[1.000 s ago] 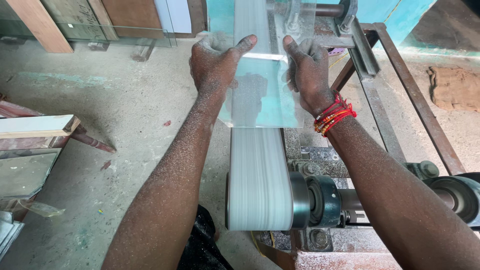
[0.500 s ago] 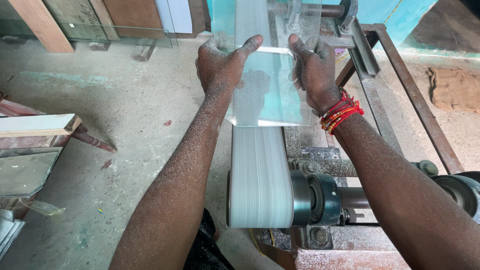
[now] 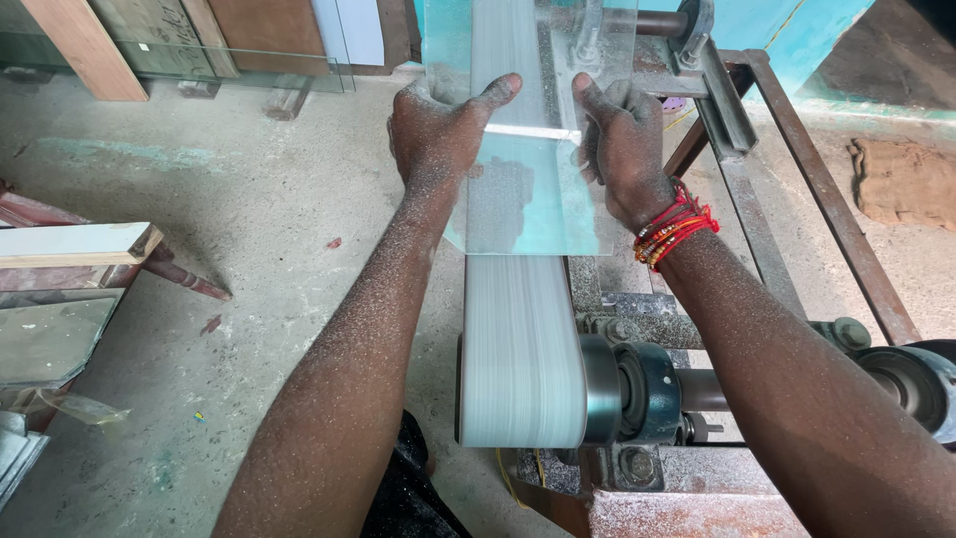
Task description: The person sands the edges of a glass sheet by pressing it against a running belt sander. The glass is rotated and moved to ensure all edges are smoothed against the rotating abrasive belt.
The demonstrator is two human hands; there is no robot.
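Over the belt (image 3: 520, 329), a clear glass pane (image 3: 528, 169) sits flat-ish with its long axis running along the belt's travel, away from the person. Left hand (image 3: 438, 130) grips the pane's left edge, thumb stretched across the top face, fingers wrapped under as far as I can tell. Right hand (image 3: 622, 149) clamps the right edge the same way, thumb on top; red bangles (image 3: 675, 227) at that wrist. Both hands sit about level with each other, roughly mid-length of the pane, so neither is clearly nearer; the pane lies between the palms, its near end overhanging toward the person and its far end running off the top of view. Whether the glass actually touches the belt can't be told from this angle. Belt wraps a steel drum (image 3: 617, 389) at the near end, shaft going right on a rusty steel frame (image 3: 797, 169). Forearms are dusted with fine white grit. Concrete floor (image 3: 249, 219) left, with glass sheets (image 3: 239, 60) leaning against the far wall and a wood board (image 3: 75, 244) at the left edge
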